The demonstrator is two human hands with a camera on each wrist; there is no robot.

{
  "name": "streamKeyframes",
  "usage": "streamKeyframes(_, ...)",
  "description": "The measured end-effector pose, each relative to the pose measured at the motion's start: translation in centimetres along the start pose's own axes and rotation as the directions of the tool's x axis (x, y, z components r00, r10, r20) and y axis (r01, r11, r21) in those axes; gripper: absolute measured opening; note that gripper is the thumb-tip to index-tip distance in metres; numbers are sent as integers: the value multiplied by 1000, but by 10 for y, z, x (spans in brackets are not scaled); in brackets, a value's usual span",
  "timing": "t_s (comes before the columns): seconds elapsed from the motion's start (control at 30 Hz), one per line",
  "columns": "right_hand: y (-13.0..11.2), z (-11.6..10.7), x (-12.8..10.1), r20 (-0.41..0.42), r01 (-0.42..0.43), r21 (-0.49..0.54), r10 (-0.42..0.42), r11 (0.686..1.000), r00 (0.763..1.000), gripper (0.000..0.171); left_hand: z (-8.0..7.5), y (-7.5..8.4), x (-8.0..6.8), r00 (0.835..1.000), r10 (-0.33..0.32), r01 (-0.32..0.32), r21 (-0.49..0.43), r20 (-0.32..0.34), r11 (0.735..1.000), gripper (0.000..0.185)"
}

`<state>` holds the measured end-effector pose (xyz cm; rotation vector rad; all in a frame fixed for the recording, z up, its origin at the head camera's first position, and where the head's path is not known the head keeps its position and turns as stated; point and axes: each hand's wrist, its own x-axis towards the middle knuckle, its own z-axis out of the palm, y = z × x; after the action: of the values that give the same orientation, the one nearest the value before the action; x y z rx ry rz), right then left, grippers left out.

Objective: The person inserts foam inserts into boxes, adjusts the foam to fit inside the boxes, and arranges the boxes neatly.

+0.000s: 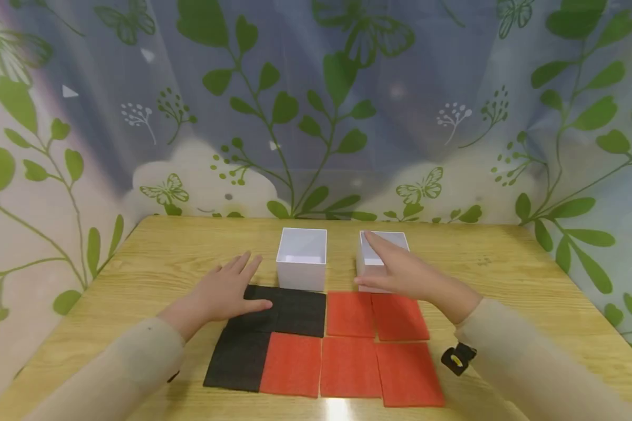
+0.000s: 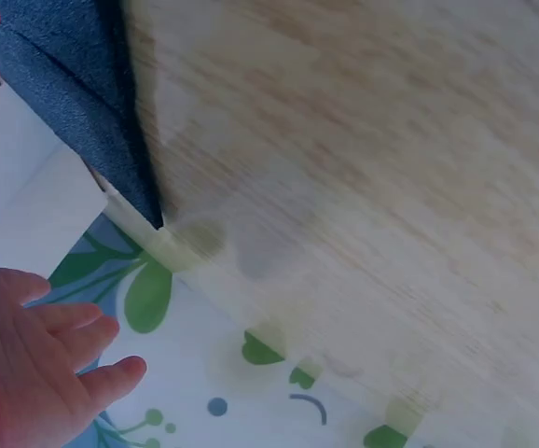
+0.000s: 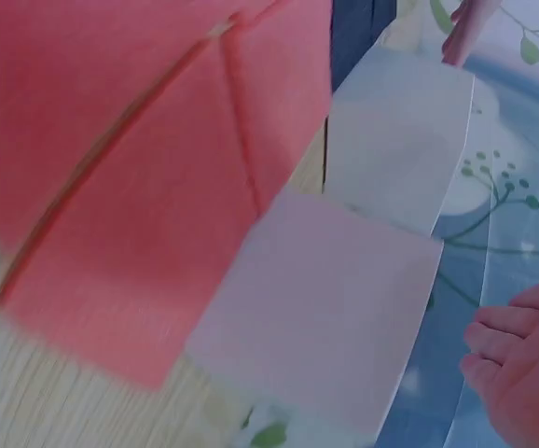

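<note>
Eight felt squares lie flat on the counter in two rows just in front of two white boxes: two black squares and two red squares in the row next to the boxes, one black square and three red squares in the row nearest the person. The left box stands directly behind the black squares and shows an empty interior. The right box stands directly behind the red squares; its interior is partly hidden by the hand above it, and nothing is seen inside. No square has been lifted, and all eight remain on the counter; judged from this layout, the work is at its start, with every square still to be handled. The left hand rests palm down on the far-left black square next to the left box, fingers straight and spread, gripping nothing. The right hand hovers over the front of the right box, fingers straight and close together, holding nothing; whether it touches the box rim cannot be told. Both wrist views are blurred and confirm only empty hands. A leaf-patterned curtain hangs behind the boxes.
</note>
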<state>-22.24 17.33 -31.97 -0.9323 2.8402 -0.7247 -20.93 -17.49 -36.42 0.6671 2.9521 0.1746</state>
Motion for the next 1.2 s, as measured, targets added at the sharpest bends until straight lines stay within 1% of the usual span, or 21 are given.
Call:
streamKeyframes(0.1, -10, 4, 7, 30, -19, 54, 17, 998, 999, 99, 2, 0, 0, 1000, -3, 3, 3, 18, 1000, 100)
streamKeyframes(0.17, -15, 5, 11, 39, -34, 60, 32, 998, 999, 101, 1, 0, 0, 1000, 2, -2, 11, 14, 1000, 100)
streamKeyframes(0.23, -20, 6, 17, 33, -38, 53, 36, 998, 999, 102, -1, 0, 1, 1000, 10, -10, 15, -1, 1000, 98)
streamKeyframes(0.33, -25, 7, 26, 25, -40, 73, 38, 997, 999, 101, -6, 0, 0, 1000, 17, -17, 16, -10, 1000, 96)
streamKeyframes(0.5, -30, 12, 41, 33, -56, 126, 52, 990, 998, 99, -9, -1, -1, 1000, 13, -13, 15, 11, 1000, 95)
streamKeyframes(0.63, -32, 19, 50, 34, -93, 162, 89, 982, 995, 100, -7, -3, -3, 1000, 7, -7, 11, 17, 1000, 95)
streamKeyframes(0.7, -33, 23, 54, 48, -115, 191, 108, 975, 993, 100, -5, -4, -3, 1000, 7, -7, 4, 28, 1000, 96)
streamKeyframes(0.87, -31, 30, 61, 82, -162, 224, 147, 961, 986, 103, -1, -8, -3, 999, 18, -18, -3, 50, 1000, 93)
streamKeyframes(1.07, -28, 33, 74, 91, -181, 250, 163, 951, 983, 109, -8, -14, -7, 998, 12, -12, 4, 61, 1000, 84)
streamKeyframes(1.2, -26, 38, 82, 102, -199, 267, 178, 943, 979, 112, -11, -16, -10, 997, 30, -29, -17, 76, 999, 77)
